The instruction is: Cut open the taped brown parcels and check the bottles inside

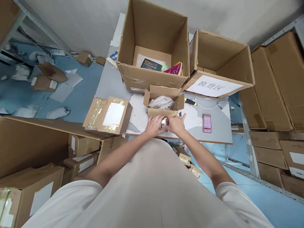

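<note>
At the table's front edge, my left hand (154, 125) and my right hand (175, 124) are closed around a small silver-and-dark item (164, 121) from both sides. My fingers cover most of it, and its kind cannot be made out. Just beyond my hands stands a small open cardboard box (161, 112) with its flaps spread. Crumpled white wrapping (161, 103) lies inside that box. A yellow-and-black box cutter (190, 101) rests to the box's right, and a small black piece (180, 114) lies near my right fingers.
A large open carton (152, 76) holding books and a second carton with a handwritten sign (211, 86) stand at the back. On the right lies a phone (207, 123) with a pink screen. A taped parcel (106, 115) sits on the left; stacked boxes (273, 95) flank the right side.
</note>
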### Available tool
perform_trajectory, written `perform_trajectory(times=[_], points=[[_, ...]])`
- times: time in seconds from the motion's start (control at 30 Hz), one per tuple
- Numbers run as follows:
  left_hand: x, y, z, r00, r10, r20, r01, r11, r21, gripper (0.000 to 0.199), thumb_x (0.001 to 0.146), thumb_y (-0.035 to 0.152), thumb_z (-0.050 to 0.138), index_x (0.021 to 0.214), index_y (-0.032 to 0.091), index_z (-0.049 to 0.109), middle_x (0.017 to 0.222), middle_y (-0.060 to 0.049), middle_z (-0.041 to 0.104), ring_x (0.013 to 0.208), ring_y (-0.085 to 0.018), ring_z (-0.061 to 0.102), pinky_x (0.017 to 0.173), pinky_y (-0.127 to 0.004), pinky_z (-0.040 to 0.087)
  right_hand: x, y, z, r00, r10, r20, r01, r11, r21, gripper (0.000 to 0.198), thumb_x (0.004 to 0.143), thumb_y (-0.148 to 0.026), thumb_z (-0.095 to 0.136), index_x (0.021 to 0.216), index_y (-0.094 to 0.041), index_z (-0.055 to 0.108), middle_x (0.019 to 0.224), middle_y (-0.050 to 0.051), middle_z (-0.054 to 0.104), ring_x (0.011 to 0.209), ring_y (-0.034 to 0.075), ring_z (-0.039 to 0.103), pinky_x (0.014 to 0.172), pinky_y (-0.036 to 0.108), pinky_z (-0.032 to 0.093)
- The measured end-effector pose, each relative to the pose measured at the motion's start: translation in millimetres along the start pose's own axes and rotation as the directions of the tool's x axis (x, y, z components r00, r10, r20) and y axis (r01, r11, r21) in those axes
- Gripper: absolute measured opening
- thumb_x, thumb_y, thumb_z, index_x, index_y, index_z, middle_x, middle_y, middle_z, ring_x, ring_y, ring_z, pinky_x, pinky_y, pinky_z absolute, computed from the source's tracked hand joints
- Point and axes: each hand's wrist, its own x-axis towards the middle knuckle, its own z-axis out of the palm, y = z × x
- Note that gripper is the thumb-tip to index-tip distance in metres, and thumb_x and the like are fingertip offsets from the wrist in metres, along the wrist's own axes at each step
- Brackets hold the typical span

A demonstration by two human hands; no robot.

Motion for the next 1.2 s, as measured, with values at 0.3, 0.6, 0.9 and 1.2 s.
perform_trajectory(times=[0.3, 0.6, 0.9, 1.2], points=[[2.4, 1.2, 4.0, 0.997, -0.010, -0.082, 0.012, 0.999, 0.031, 0.060, 0.069, 0.034, 0.069, 0.122, 0.016, 0.048, 0.119, -0.013, 0.058, 0.114, -0.028, 0.052, 0.099, -0.041, 0.034, -8.9, -9.0, 2.4, 0.988, 0.003, -0.151, -0.003, 1.000, 0.004, 0.027, 0.074, -0.040, 0.060, 0.089, -0.018, 0.056, 0.084, 0.011, 0.070, 0.105, 0.034, 0.052, 0.097, 0.076, -0.002], [-1.3, 1.0, -0.1, 0.990, 0.005, -0.138, -0.005, 1.000, -0.002, 0.084, 0.058, 0.053, 0.078, 0.125, 0.013, 0.048, 0.126, -0.019, 0.054, 0.122, -0.035, 0.046, 0.105, -0.050, 0.026, -46.2, 20.6, -79.6, 0.839, -0.093, -0.536, 0.265, 0.930, 0.254, 0.029, 0.073, -0.036, 0.059, 0.096, -0.022, 0.049, 0.082, 0.003, 0.060, 0.077, 0.020, 0.055, 0.086, 0.042, 0.043], [3.1, 20.9, -26.4, 0.911, -0.048, -0.409, -0.183, 0.843, -0.506, 0.080, 0.061, 0.052, 0.077, 0.127, 0.017, 0.048, 0.122, -0.015, 0.059, 0.113, -0.029, 0.056, 0.096, -0.042, 0.043, -23.6, 43.7, -137.1, 0.745, 0.045, -0.665, 0.442, 0.714, 0.543, 0.031, 0.083, -0.050, 0.056, 0.100, -0.025, 0.049, 0.084, -0.001, 0.053, 0.068, 0.013, 0.049, 0.065, 0.029, 0.042], [-13.1, 41.4, -44.4, 0.992, -0.077, -0.096, -0.089, 0.088, -0.992, 0.062, 0.081, 0.066, 0.050, 0.120, 0.018, 0.050, 0.114, -0.010, 0.060, 0.104, -0.025, 0.059, 0.092, -0.041, 0.047, 5.7, 49.9, -133.0, 0.883, 0.048, -0.468, 0.454, 0.174, 0.874, 0.036, 0.079, -0.060, 0.059, 0.101, -0.032, 0.053, 0.101, 0.000, 0.056, 0.086, 0.016, 0.057, 0.069, 0.032, 0.052]])
